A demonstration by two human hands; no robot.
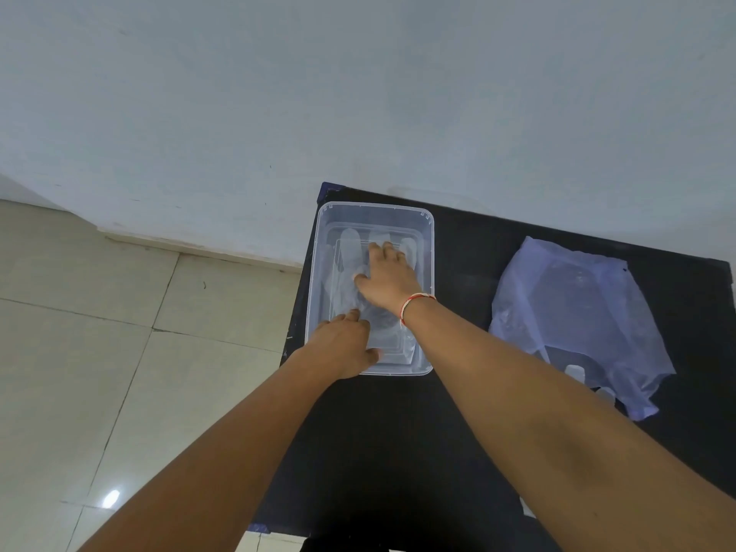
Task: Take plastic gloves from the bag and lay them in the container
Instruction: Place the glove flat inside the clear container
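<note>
A clear plastic container [425, 233] sits on the far left part of the black table [398, 432]. Clear plastic gloves [350, 249] lie flat inside it, fingers pointing away from me. My right hand [388, 278] is inside the container, pressing palm-down on the gloves with fingers spread. My left hand [344, 348] rests at the near left corner of the container, fingertips touching the cuff end of the gloves. A translucent plastic bag [573, 312] lies crumpled to the right, with more gloves [575, 370] showing at its near opening.
The table's left edge runs just beside the container, with a tiled floor [99, 332] below. A pale wall [358, 93] stands right behind the table. A red-and-white band is on my right wrist.
</note>
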